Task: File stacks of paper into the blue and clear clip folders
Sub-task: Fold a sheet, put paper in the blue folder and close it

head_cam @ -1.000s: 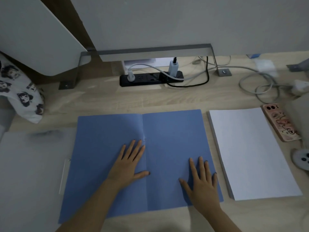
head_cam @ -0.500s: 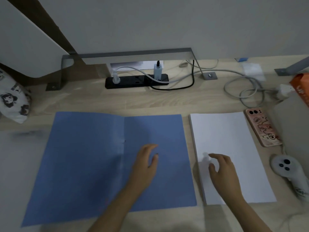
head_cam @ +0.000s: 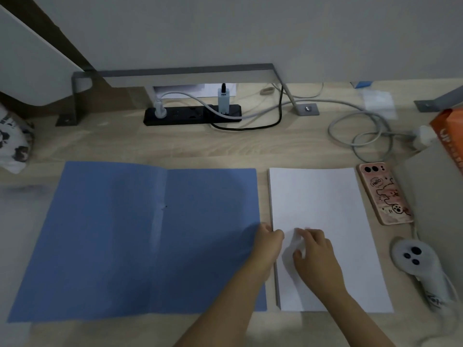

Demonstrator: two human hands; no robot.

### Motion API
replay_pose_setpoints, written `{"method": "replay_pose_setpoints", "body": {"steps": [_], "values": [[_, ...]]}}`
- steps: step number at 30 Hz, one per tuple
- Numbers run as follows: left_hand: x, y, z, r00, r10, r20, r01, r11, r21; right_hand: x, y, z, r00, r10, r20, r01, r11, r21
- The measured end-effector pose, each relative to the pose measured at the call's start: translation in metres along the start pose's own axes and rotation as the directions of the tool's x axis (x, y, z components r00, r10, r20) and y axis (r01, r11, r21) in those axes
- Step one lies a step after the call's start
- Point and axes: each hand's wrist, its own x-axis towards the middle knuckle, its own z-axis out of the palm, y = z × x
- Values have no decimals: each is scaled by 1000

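So on the wooden desk (head_cam: 175,146) the blue folder (head_cam: 112,234) lies open flat, with the paper stack (head_cam: 325,196) just beside its right edge. Left hand (head_cam: 269,244) grips the stack's left edge, thumb on top. Right hand (head_cam: 317,259) sits curled on the top sheet, can't tell if it's pinching anything.

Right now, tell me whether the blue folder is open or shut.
Open: blue folder lies spread flat, both halves and centre crease showing.
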Motion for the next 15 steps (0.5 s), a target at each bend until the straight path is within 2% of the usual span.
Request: {"method": "replay_pose_setpoints", "body": {"steps": [9,11,15], "values": [[17,17,5,981,-174,-87,175,985,2,7,2,-7,1000,8,2,-8,996,84],[19,12,6,993,-97,-69,95,995,-24,10,2,-9,1000,30,4,-30,992,125],[19,-2,4,999,-44,-7,42,982,-186,11,-2,-14,997,70,45,-77,980,186]]}}
